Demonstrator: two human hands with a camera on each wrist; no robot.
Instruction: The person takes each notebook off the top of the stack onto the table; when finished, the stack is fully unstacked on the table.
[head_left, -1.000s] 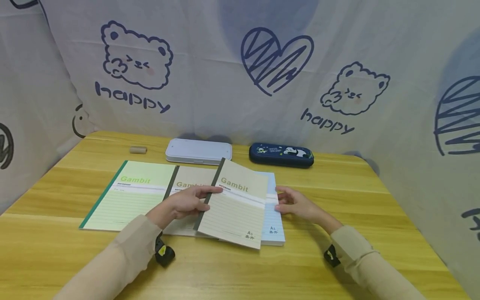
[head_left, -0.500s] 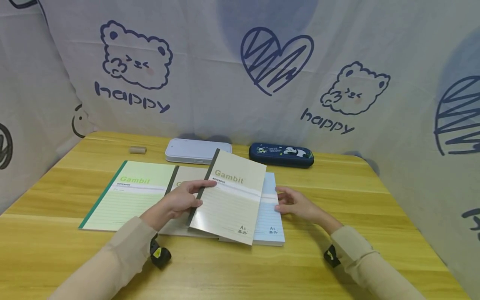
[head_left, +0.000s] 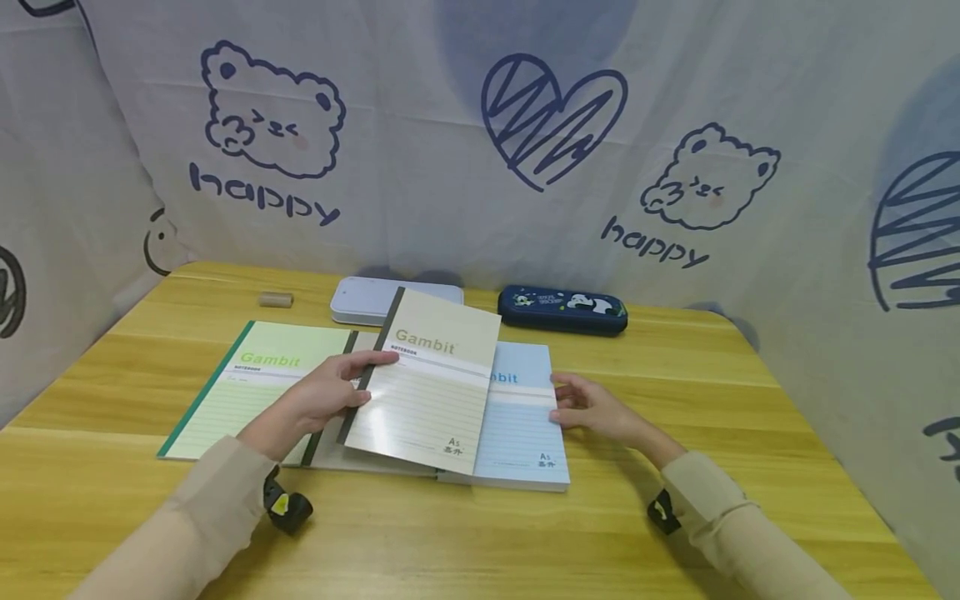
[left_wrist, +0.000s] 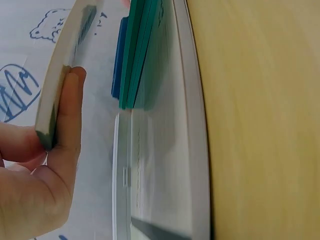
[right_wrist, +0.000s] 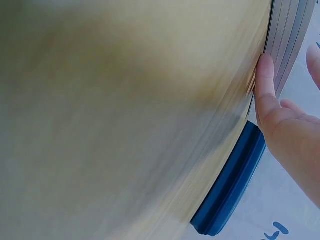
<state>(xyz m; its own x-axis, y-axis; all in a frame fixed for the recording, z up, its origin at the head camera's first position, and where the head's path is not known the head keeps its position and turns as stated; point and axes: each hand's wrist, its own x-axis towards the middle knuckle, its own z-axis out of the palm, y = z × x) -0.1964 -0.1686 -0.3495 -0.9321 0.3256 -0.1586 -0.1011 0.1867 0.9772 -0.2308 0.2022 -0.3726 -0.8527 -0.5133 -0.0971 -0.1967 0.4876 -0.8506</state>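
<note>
In the head view my left hand (head_left: pixel 315 396) pinches a beige Gambit notebook (head_left: pixel 427 392) by its dark spine, fingers on top and thumb near the cover's edge. The left wrist view shows this notebook (left_wrist: pixel 57 75) raised clear of the pile, tilted. Below it lies another beige notebook (head_left: pixel 367 457), mostly covered. To its right sits a stack with a blue Gambit notebook (head_left: pixel 521 433) on top. My right hand (head_left: pixel 596 410) touches that stack's right edge; in the right wrist view its fingertip lies against the page edges (right_wrist: pixel 285 35).
A green notebook (head_left: pixel 277 392) lies at the left, beside the beige one. Behind are a white pencil case (head_left: pixel 360 302), a navy panda pencil case (head_left: pixel 558 310) and a small tan cylinder (head_left: pixel 275 300). A printed cloth (head_left: pixel 420 167) hangs behind the table (head_left: pixel 480 550).
My left hand has carried the beige notebook leftward and a little away from me, uncovering more of the blue notebook. The right hand has stayed at the stack's edge.
</note>
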